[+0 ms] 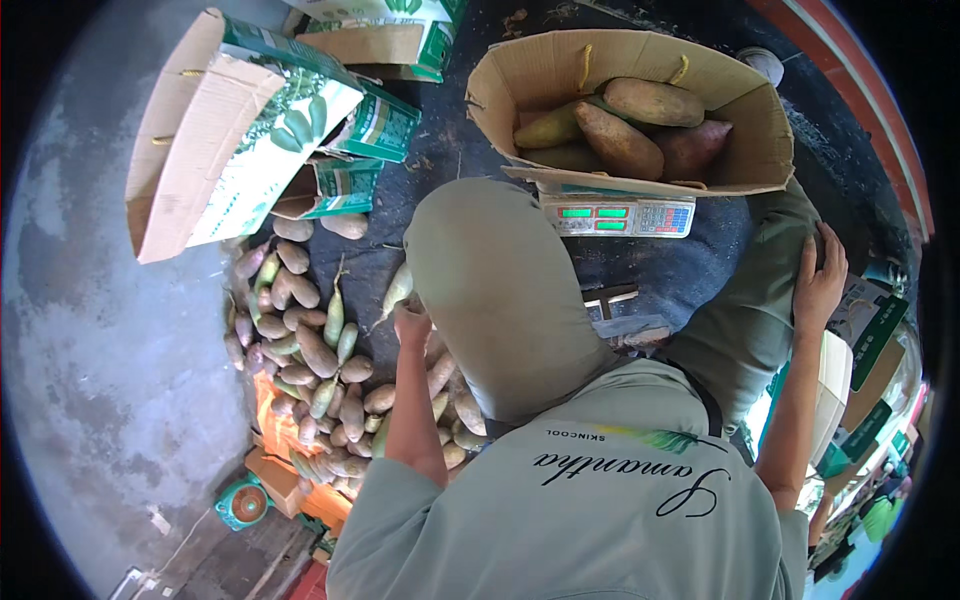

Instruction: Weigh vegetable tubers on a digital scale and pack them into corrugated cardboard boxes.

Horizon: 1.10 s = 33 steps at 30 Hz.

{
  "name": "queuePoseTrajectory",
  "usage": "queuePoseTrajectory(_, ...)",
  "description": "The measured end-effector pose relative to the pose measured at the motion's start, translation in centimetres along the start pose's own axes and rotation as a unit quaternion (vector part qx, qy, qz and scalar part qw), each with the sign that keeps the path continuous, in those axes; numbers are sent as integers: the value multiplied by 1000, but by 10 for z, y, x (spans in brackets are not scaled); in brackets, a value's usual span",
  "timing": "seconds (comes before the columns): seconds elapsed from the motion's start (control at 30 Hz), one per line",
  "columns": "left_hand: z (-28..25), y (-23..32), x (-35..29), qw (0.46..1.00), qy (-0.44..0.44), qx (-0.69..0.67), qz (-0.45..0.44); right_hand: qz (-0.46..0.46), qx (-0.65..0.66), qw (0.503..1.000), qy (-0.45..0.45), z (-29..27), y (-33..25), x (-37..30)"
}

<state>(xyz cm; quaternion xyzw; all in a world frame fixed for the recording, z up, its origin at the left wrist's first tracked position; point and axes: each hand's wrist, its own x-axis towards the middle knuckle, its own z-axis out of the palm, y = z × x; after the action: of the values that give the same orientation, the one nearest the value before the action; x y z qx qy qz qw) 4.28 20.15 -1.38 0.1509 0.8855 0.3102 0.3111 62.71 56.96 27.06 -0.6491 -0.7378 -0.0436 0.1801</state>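
Note:
My left hand (411, 324) reaches down beside my left knee, its fingers closed at a pale green-white radish (397, 288) with a thin root tail. Part of the grip is hidden by the knuckles. Just left and below lies a heap of radishes (318, 350), brownish, green and reddish, dusted with soil. My right hand (820, 278) rests on my right leg, holding nothing, fingers stretched and slightly apart. Ahead of my knees, an open cardboard carton (540, 75) with yellow cord handles holds several large radishes (620, 140). It sits on a digital scale (625, 216) with lit green displays.
An open white-and-green carton (190, 150) stands at the left, with more green cartons (375, 120) behind it. Orange sheeting (325, 505) lies under part of the heap. A small teal device (243, 503) is on the floor at lower left. Flattened boxes (880, 370) are at my right.

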Motion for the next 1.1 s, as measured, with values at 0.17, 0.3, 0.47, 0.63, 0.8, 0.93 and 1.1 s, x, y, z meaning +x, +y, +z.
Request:
queuePoseTrajectory(0.17, -33, 207, -45, 981, 120, -58, 143, 25, -13, 999, 33, 1, 1, -13)
queuePoseTrajectory(0.3, -67, 346, -81, 937, 139, -137, 290, 34, 1, 998, 48, -3, -9, -13)
queuePoseTrajectory(0.47, -56, 467, -115, 914, 26, -201, 350, 43, 8, 997, 62, 0, -9, -17)
queuePoseTrajectory(0.63, 0, 516, -120, 877, -26, -29, 479, 43, 17, 997, 67, 0, -10, -17)
queuePoseTrajectory(0.8, 49, 524, -126, 867, -120, 65, 480, 42, 22, 997, 69, -2, -16, -15)
queuePoseTrajectory(0.93, 36, 521, -123, 857, -87, 15, 508, 42, 14, 997, 65, -2, -14, -13)
queuePoseTrajectory(1.1, 0, 487, -111, 874, -14, -30, 486, 46, 20, 997, 65, -4, -13, -13)
